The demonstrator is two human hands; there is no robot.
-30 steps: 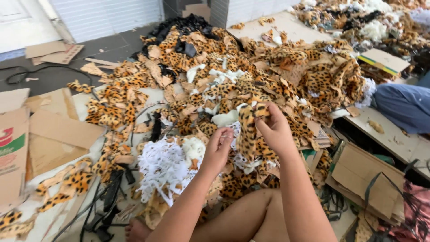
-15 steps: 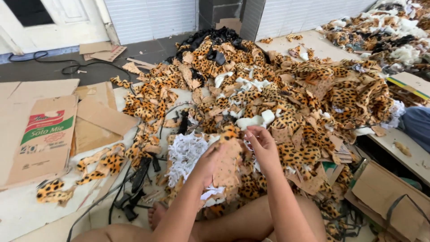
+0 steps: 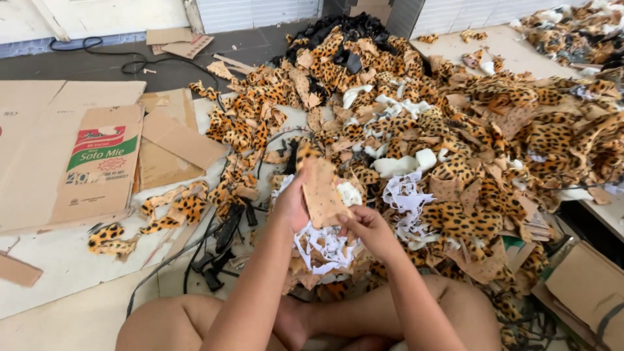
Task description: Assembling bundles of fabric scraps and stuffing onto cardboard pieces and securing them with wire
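Near the centre of the frame, a tan fabric piece (image 3: 320, 190) held upright between both hands, its plain backing side toward the camera, a little leopard print showing at its top edge. Left hand (image 3: 292, 207) gripping the piece from its left side, fingers curled around the edge and pinching it. Right hand (image 3: 365, 226) just lower right of the piece, fingers pressed together on its lower corner. Directly below the hands, white lacy offcuts (image 3: 323, 244) lying on the scraps, more of the same white trimmings (image 3: 407, 198) slightly to the right. Behind, filling the upper right of the frame, a big heap of leopard-print scraps (image 3: 468, 130), with black fabric (image 3: 354, 27) at its top. At the left, flattened cardboard boxes (image 3: 97, 162) on the floor (image 3: 71, 273), loose leopard scraps (image 3: 110, 239) beside them. Black cables (image 3: 221, 247) running over the floor left of the hands. Bare knees at the bottom edge.
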